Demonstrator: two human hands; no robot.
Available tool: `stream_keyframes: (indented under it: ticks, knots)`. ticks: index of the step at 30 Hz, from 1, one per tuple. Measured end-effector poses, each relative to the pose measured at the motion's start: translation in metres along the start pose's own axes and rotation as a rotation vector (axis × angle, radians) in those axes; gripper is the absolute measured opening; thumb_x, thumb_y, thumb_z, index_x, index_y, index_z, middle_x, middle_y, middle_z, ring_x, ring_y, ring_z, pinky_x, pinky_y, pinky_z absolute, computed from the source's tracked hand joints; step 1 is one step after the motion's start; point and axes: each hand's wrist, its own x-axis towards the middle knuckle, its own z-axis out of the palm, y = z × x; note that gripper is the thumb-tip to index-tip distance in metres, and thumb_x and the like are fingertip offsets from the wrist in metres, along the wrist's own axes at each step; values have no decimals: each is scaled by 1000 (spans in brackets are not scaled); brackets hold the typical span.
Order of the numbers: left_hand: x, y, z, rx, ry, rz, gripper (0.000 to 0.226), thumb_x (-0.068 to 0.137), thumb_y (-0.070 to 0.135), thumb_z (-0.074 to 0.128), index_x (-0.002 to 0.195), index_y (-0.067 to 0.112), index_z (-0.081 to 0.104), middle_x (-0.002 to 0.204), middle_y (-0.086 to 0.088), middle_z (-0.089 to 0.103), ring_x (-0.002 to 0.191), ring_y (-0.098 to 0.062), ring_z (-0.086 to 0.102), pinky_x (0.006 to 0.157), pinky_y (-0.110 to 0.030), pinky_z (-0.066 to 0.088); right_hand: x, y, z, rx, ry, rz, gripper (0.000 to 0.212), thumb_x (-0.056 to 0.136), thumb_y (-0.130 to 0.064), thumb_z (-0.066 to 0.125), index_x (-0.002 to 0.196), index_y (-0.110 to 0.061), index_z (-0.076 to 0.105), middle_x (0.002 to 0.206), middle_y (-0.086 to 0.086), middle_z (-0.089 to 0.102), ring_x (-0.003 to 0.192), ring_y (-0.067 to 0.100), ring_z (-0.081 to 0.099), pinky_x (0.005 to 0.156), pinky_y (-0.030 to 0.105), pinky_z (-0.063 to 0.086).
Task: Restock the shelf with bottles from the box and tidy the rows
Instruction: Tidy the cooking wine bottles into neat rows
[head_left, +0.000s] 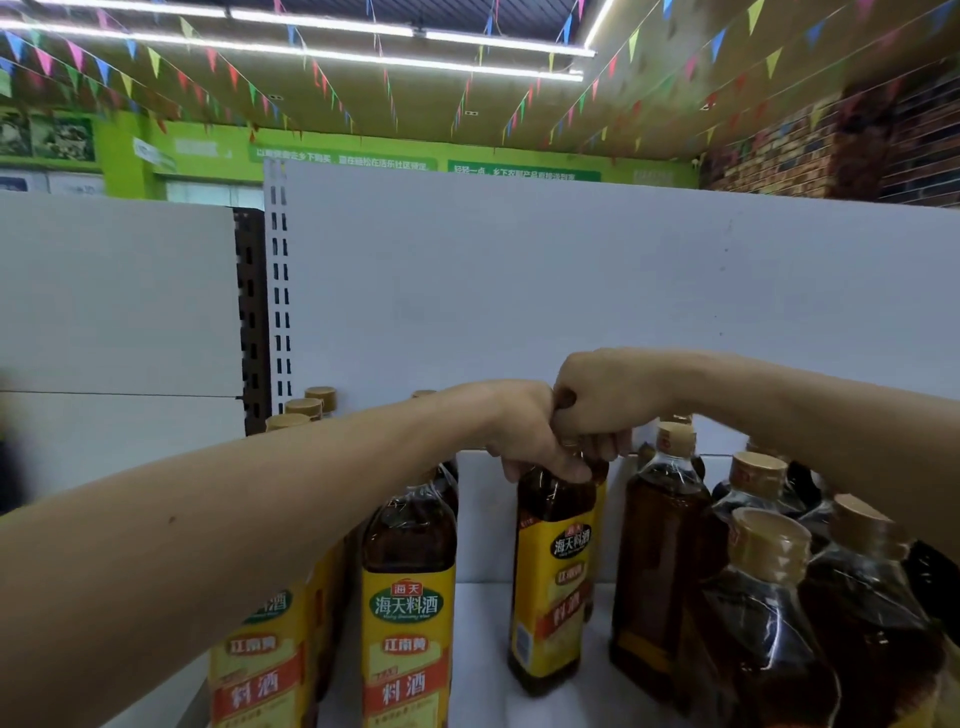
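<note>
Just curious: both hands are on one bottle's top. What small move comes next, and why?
Probably twist the bottle until its label faces front: left hand and right hand grip its top, and the label is turned aside, unlike its neighbour.

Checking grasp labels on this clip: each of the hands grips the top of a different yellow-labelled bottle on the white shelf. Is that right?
Not quite. The head view shows the left hand and the right hand pressed together, both gripping the top of the same yellow-labelled bottle, not different ones. It does stand on the white shelf.
</note>
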Motion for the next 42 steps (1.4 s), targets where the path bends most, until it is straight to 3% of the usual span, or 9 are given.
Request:
stream_keyframes:
  ticks: [5,10,14,19,23,29,33,40,42]
  knots:
    - [-1,2,-8,50,-20,-30,36,85,37,80,106,10,68,101,-2,72,82,-22,72,89,-36,56,-3,12,-22,86,-83,-39,24,101,-24,58,105,-6,74,94,9,77,71,14,70,67,24,58]
    - [0,1,-13,93,-32,-67,36,88,35,77,108,7,67,83,0,70,80,-20,70,79,-32,52,10,22,-15,-171,27,-32,17,96,-29,65,110,-21,70,93,1,75,77,17,72,73,27,59]
    - [4,-3,-16,105,-33,-106,36,89,33,77,109,6,67,89,-3,71,83,-21,72,74,-30,54,19,29,-8,-350,81,-34,31,95,-32,67,126,-33,62,89,-18,56,84,12,60,80,31,52]
    - [10,-11,-20,126,-1,-141,33,90,34,76,106,6,69,73,1,66,64,-13,62,56,-22,45,29,36,-3,-345,3,-24,47,91,-25,70,135,-35,56,122,-3,62,103,23,65,94,43,55]
    - [19,-19,-22,114,20,-188,27,90,31,77,98,7,68,75,-4,67,57,-12,60,50,-19,47,36,40,1,-347,33,-42,38,91,-18,67,126,-33,61,110,-2,70,97,21,67,89,40,56]
    - [30,-24,-23,67,79,-233,27,88,23,79,101,5,63,80,-4,65,67,-17,67,54,-20,53,40,45,-3,-310,-21,-55,26,96,-16,62,119,-27,63,90,-9,67,88,18,70,80,32,55]
    - [38,-25,-24,80,115,-238,27,86,22,80,100,7,63,75,0,62,65,-16,65,53,-21,52,39,50,-2,-251,-39,-63,22,98,-14,56,117,-25,60,93,-6,70,85,19,72,80,34,58]
    - [46,-27,-22,233,166,-203,40,85,36,81,112,8,68,88,1,63,81,-18,58,65,-24,45,39,55,-3,-230,-63,-107,27,94,-16,69,118,-23,59,89,-3,71,72,14,68,71,27,54]
    - [46,-27,-22,245,156,-190,44,85,36,80,118,10,65,106,-3,67,90,-19,58,67,-24,44,40,55,-3,-218,-55,-124,25,94,-17,70,117,-22,61,86,-5,70,70,13,67,67,23,52]
